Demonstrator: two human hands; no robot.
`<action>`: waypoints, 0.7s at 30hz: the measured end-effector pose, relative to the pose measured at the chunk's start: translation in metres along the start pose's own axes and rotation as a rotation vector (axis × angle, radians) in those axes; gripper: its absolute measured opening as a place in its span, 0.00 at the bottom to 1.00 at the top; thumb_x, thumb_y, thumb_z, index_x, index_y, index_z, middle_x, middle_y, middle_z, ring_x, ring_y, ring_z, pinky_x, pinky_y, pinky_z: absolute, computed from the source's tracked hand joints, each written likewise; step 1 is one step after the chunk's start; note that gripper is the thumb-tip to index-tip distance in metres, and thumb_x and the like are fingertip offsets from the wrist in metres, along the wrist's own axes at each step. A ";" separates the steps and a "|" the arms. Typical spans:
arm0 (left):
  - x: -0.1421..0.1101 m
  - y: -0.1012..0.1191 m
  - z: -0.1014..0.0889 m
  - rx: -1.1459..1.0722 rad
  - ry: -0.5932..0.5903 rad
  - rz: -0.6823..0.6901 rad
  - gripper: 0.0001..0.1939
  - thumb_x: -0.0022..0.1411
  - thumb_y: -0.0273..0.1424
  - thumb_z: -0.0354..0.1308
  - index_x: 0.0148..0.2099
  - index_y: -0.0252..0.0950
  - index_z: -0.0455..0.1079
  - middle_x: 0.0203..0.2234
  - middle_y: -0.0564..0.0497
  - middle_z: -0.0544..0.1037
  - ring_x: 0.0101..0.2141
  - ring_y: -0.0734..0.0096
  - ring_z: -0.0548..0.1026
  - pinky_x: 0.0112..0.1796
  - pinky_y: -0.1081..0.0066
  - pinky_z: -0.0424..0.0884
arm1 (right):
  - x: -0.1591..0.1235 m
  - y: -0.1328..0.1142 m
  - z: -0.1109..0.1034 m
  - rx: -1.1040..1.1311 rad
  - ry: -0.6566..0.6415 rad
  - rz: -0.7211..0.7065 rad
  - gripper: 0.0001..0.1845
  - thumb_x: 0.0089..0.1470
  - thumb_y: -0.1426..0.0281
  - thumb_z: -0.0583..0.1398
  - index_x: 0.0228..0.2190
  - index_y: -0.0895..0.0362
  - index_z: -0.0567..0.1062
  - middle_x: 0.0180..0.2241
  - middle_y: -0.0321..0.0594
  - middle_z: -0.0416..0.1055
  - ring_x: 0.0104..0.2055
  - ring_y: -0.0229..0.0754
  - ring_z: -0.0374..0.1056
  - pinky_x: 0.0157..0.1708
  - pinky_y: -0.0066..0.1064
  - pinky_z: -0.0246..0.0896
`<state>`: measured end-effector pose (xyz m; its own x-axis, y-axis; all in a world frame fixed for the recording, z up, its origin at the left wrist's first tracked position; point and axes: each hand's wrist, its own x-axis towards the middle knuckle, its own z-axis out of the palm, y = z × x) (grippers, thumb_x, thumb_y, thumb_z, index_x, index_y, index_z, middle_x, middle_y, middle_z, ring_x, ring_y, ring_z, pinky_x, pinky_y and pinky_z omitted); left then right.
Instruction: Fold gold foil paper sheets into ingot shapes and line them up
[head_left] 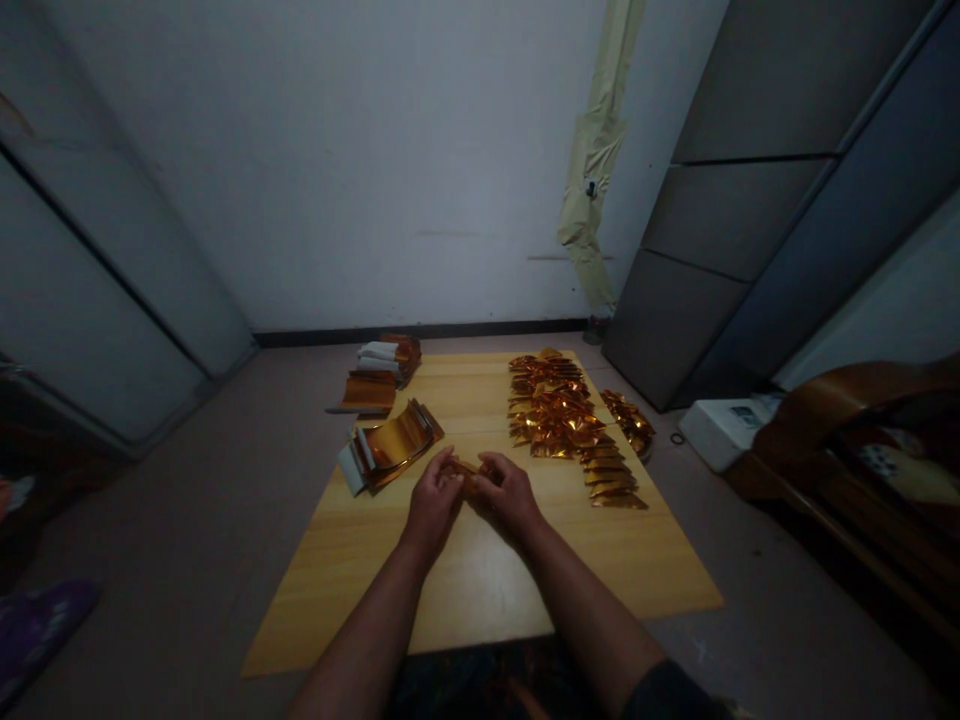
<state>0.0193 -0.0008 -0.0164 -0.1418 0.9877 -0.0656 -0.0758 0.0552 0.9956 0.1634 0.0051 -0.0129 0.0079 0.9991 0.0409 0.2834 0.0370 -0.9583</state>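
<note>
Between fingertips of left hand (437, 492) and right hand (508, 488): gold foil piece (469, 477), pinched both sides.

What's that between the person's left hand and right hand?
A small gold-brown piece, pinched by the fingers of the left hand and right hand; the head view shows it.

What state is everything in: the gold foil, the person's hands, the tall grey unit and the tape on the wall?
Left hand: fingers closed on foil.
Right hand: the same.
Small gold foil piece: held between both hands, partly hidden.
Curved gold foil sheets: loosely stacked, bent.
Shiny gold foil pieces: folded, crowded in rows.
Tall grey panelled unit: doors shut.
Yellowish wall tape: stuck on, wrinkled.
</note>
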 end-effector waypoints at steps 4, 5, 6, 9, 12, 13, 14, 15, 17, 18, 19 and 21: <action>0.000 0.002 0.005 -0.111 -0.033 -0.090 0.31 0.44 0.36 0.66 0.53 0.35 0.70 0.29 0.52 0.77 0.27 0.74 0.73 0.29 0.75 0.69 | -0.002 0.003 0.001 0.023 0.003 0.029 0.22 0.48 0.64 0.63 0.46 0.57 0.74 0.35 0.39 0.74 0.35 0.41 0.69 0.35 0.31 0.66; -0.001 0.003 0.007 -0.129 -0.035 -0.103 0.30 0.43 0.35 0.66 0.52 0.35 0.71 0.27 0.53 0.76 0.25 0.75 0.72 0.28 0.76 0.68 | -0.003 0.002 0.000 0.007 -0.003 0.016 0.20 0.48 0.65 0.63 0.44 0.57 0.75 0.35 0.39 0.74 0.35 0.41 0.69 0.36 0.31 0.66; -0.001 0.005 0.008 -0.137 -0.030 -0.111 0.29 0.43 0.35 0.66 0.50 0.34 0.71 0.26 0.55 0.75 0.24 0.77 0.71 0.26 0.77 0.66 | -0.004 0.001 0.000 -0.014 -0.010 -0.009 0.16 0.48 0.66 0.62 0.41 0.57 0.76 0.34 0.39 0.74 0.35 0.40 0.69 0.36 0.31 0.66; -0.001 0.009 0.011 -0.128 0.001 -0.105 0.22 0.43 0.32 0.65 0.43 0.35 0.71 0.25 0.56 0.74 0.22 0.79 0.68 0.24 0.78 0.62 | -0.006 -0.005 -0.004 -0.072 -0.033 -0.108 0.07 0.49 0.69 0.61 0.32 0.56 0.78 0.33 0.38 0.73 0.36 0.39 0.68 0.38 0.29 0.65; 0.000 0.011 0.013 -0.135 0.011 -0.090 0.19 0.41 0.31 0.65 0.39 0.35 0.71 0.25 0.56 0.73 0.23 0.79 0.69 0.25 0.78 0.63 | -0.008 -0.010 -0.008 -0.083 -0.044 -0.156 0.06 0.50 0.70 0.60 0.32 0.56 0.78 0.33 0.38 0.73 0.36 0.39 0.68 0.38 0.27 0.64; 0.001 0.011 0.013 -0.140 -0.005 -0.090 0.19 0.41 0.31 0.65 0.39 0.35 0.70 0.25 0.57 0.73 0.24 0.79 0.69 0.25 0.78 0.63 | -0.008 -0.010 -0.008 -0.081 -0.043 -0.167 0.07 0.50 0.71 0.60 0.32 0.56 0.78 0.33 0.38 0.73 0.36 0.38 0.69 0.38 0.27 0.64; 0.001 0.011 0.013 -0.148 -0.025 -0.093 0.19 0.40 0.31 0.65 0.39 0.36 0.70 0.25 0.57 0.73 0.24 0.78 0.69 0.25 0.78 0.63 | -0.008 -0.011 -0.009 -0.079 -0.041 -0.180 0.07 0.50 0.71 0.60 0.32 0.56 0.78 0.33 0.38 0.73 0.36 0.38 0.69 0.38 0.27 0.64; 0.000 0.011 0.013 -0.160 -0.044 -0.098 0.20 0.39 0.31 0.66 0.39 0.36 0.70 0.25 0.57 0.73 0.25 0.77 0.70 0.26 0.78 0.64 | -0.009 -0.011 -0.009 -0.078 -0.034 -0.191 0.07 0.50 0.71 0.60 0.32 0.56 0.79 0.33 0.38 0.73 0.36 0.38 0.69 0.38 0.27 0.64; -0.002 0.010 0.013 -0.196 -0.070 -0.117 0.23 0.38 0.32 0.67 0.40 0.37 0.69 0.28 0.55 0.74 0.28 0.76 0.72 0.29 0.76 0.66 | -0.009 -0.010 -0.008 -0.085 -0.022 -0.201 0.07 0.51 0.70 0.60 0.33 0.56 0.79 0.33 0.39 0.73 0.36 0.39 0.69 0.38 0.27 0.64; -0.003 0.010 0.012 -0.213 -0.073 -0.139 0.24 0.38 0.32 0.68 0.41 0.38 0.69 0.29 0.55 0.75 0.28 0.75 0.73 0.29 0.76 0.67 | -0.008 -0.009 -0.008 -0.094 -0.017 -0.199 0.07 0.51 0.70 0.60 0.33 0.56 0.79 0.33 0.39 0.73 0.36 0.39 0.69 0.39 0.27 0.64; -0.005 0.010 0.011 -0.229 -0.072 -0.164 0.24 0.39 0.33 0.67 0.42 0.38 0.69 0.30 0.55 0.75 0.28 0.75 0.73 0.30 0.76 0.67 | -0.008 -0.009 -0.008 -0.103 -0.014 -0.195 0.07 0.52 0.70 0.60 0.33 0.56 0.78 0.34 0.39 0.74 0.37 0.39 0.69 0.39 0.27 0.64; -0.006 0.011 0.009 -0.263 -0.084 -0.197 0.24 0.41 0.34 0.66 0.44 0.38 0.70 0.29 0.55 0.75 0.26 0.77 0.72 0.28 0.76 0.66 | -0.008 -0.008 -0.009 -0.105 -0.021 -0.193 0.08 0.54 0.69 0.58 0.33 0.56 0.78 0.34 0.39 0.74 0.37 0.39 0.69 0.39 0.26 0.63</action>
<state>0.0286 -0.0051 -0.0049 -0.0182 0.9710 -0.2384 -0.3472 0.2175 0.9122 0.1695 -0.0039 -0.0028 -0.0759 0.9740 0.2136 0.3756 0.2263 -0.8987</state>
